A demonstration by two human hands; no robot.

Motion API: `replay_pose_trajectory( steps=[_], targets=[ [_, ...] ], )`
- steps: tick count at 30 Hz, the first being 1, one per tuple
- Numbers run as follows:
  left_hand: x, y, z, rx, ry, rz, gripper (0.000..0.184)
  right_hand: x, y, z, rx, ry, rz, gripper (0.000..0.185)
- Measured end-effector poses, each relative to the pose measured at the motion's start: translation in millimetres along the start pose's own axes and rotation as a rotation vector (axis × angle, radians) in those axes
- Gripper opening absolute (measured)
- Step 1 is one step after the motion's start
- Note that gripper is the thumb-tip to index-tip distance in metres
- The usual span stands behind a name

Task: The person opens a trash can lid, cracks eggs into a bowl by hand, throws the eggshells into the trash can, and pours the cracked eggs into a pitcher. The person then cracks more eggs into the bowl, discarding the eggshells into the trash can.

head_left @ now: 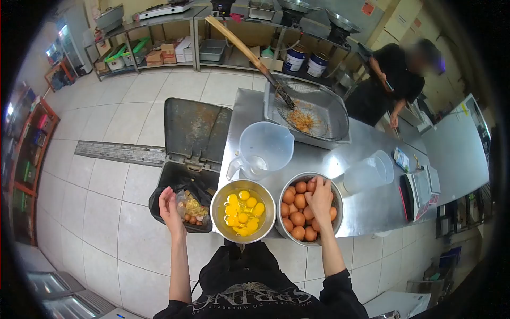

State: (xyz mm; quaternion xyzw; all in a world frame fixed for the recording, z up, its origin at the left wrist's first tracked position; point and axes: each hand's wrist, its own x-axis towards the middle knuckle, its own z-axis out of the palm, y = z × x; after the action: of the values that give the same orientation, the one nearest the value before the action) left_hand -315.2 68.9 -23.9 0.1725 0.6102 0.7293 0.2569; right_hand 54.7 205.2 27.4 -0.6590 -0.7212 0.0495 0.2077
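Observation:
My right hand [320, 199] reaches into a metal bowl [340, 213] full of brown eggs [297, 219]. Its fingers and thumb close around one egg [311, 185] near the top of the pile. Beside it on the table edge stands a steel bowl [217, 230] with many cracked eggs, their yellow yolks [243, 218] whole in clear white. Over to the left, my left hand [170, 210] hovers at the rim of a lidded trash bin [169, 175]; its fingers point up, slightly bent, with nothing seen in them. Eggshells [191, 218] lie inside the bin's black bag.
A clear plastic jug [265, 146] stands behind the bowls, and another clear container [369, 173] to the right. A deep metal tray [340, 130] holds a long-handled strainer [244, 48]. A scale [417, 194] sits at the right. A person [398, 80] in black stands beyond the table.

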Motion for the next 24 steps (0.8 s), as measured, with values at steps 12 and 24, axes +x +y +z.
replay_pose_trajectory(
  steps=[12,24],
  targets=[
    [-3.0,-1.1,-5.3,-0.050,0.050,0.006,0.030,-13.3,-11.2,-4.5,1.819,-0.342,0.510,0.033],
    [-41.9,19.5,53.5,-0.050,-0.220,0.024,0.020,-22.3,-67.1,0.0,0.220,-0.250,-0.697,0.035]
  ],
)
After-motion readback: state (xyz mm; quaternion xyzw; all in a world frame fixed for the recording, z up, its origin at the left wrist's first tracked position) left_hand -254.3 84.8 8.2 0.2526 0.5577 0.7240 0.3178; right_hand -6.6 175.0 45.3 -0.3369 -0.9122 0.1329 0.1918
